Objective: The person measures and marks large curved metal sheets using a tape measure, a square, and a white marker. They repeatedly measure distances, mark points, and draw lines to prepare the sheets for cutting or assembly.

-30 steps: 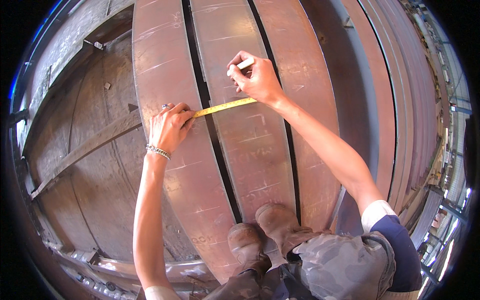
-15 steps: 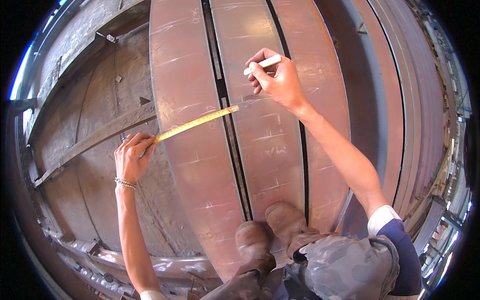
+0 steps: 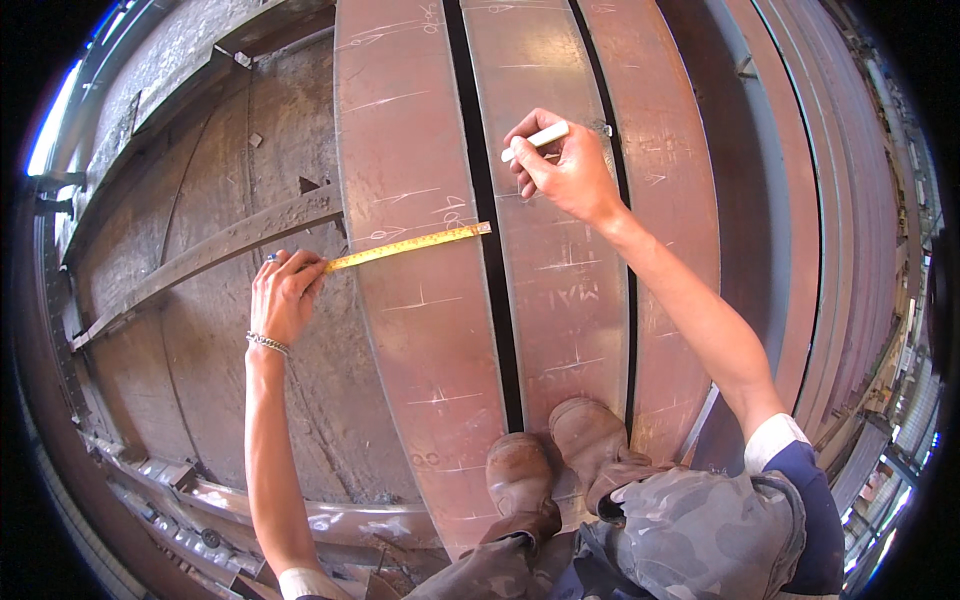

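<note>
The part of the flat yellow measuring tape (image 3: 405,248) inside the left hand (image 3: 285,295) is hidden by the fingers, so its other end cannot be seen. The left hand grips the tape narrowly, to the left of the leftmost plate; the tape stretches across this plate, and its pale metal tip (image 3: 485,229) is at the dark gap beside it. Whether the tape touches the plate along its whole length is hard to tell. The right hand (image 3: 572,170) holds a short white chalk stick (image 3: 537,140) between thumb and fingers, above the middle plate; the palm is turned away, and contact of the chalk with the steel cannot be judged. The thin white chalk marks (image 3: 422,302) are partly faint and difficult to read. The upper picture edge cuts off the long reddish-brown steel plates (image 3: 420,350), which are three, with two dark narrow gaps (image 3: 497,300) between them. Two brown leather boots (image 3: 519,472) stand near the bottom, their upper parts covered by grey camouflage trousers (image 3: 700,530). One silver chain bracelet (image 3: 267,343) is on the left wrist.
</note>
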A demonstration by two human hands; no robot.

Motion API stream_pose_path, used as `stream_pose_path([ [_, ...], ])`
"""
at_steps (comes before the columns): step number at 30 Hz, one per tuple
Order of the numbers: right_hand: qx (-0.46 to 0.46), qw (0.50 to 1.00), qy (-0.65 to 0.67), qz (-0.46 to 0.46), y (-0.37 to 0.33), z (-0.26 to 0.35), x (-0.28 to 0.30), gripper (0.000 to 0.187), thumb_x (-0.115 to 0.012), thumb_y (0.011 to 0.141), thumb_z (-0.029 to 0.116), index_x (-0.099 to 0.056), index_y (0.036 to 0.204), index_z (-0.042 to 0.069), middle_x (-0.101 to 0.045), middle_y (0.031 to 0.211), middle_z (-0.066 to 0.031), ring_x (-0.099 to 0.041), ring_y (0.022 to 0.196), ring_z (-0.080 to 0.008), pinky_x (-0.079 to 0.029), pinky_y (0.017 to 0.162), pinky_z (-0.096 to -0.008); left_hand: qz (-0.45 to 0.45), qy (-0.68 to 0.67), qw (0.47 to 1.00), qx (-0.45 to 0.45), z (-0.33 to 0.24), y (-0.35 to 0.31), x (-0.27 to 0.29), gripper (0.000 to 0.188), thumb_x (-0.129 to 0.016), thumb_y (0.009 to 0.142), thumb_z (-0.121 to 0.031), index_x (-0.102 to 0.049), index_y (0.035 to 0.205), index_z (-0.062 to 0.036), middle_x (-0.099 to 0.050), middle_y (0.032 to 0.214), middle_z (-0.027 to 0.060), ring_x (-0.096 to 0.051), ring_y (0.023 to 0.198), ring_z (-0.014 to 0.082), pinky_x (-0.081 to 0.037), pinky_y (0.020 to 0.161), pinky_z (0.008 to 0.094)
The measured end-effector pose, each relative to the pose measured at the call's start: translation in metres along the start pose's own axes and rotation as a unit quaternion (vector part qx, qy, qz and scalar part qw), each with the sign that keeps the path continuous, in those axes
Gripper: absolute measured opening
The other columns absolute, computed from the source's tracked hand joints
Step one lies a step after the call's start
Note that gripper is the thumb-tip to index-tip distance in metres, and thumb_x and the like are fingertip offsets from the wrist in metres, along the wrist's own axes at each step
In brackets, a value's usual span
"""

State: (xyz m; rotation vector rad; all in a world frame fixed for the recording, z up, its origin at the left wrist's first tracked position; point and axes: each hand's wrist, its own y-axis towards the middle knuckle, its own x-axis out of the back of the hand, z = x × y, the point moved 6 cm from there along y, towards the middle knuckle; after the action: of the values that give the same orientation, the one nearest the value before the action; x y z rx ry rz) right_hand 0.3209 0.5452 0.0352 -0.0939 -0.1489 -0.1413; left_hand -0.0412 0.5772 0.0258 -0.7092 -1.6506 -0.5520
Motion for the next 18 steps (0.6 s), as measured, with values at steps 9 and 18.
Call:
stream_pose_path([
  [9, -0.022, 0.999, -0.012, 0.022, -0.002, -0.003, -0.005, 0.013, -0.061, 0.101, 0.012, -0.064, 0.094, 0.002, -0.068, 0.078, -0.0035, -0.064, 0.066, -0.0067, -0.055, 0.054, -0.0240, -0.007, -0.001, 1.000, 0.011, 0.013, 0.005, 0.002, 0.013, -0.074, 0.085, -0.015, -0.078, 0.097, -0.0095, -0.072, 0.102, 0.0002, -0.064, 0.092, 0.0232, -0.053, 0.087, 0.0378],
  [18, -0.051, 0.997, -0.011, 0.054, 0.001, -0.019, -0.026, 0.012, -0.061, 0.101, 0.012, -0.065, 0.096, 0.001, -0.068, 0.079, -0.0039, -0.066, 0.069, -0.0069, -0.056, 0.055, -0.0233, -0.013, 0.002, 1.000, -0.007, 0.015, 0.006, 0.003, 0.012, -0.076, 0.083, -0.011, -0.078, 0.095, -0.0072, -0.073, 0.101, 0.0028, -0.066, 0.089, 0.0232, -0.054, 0.082, 0.0368],
])
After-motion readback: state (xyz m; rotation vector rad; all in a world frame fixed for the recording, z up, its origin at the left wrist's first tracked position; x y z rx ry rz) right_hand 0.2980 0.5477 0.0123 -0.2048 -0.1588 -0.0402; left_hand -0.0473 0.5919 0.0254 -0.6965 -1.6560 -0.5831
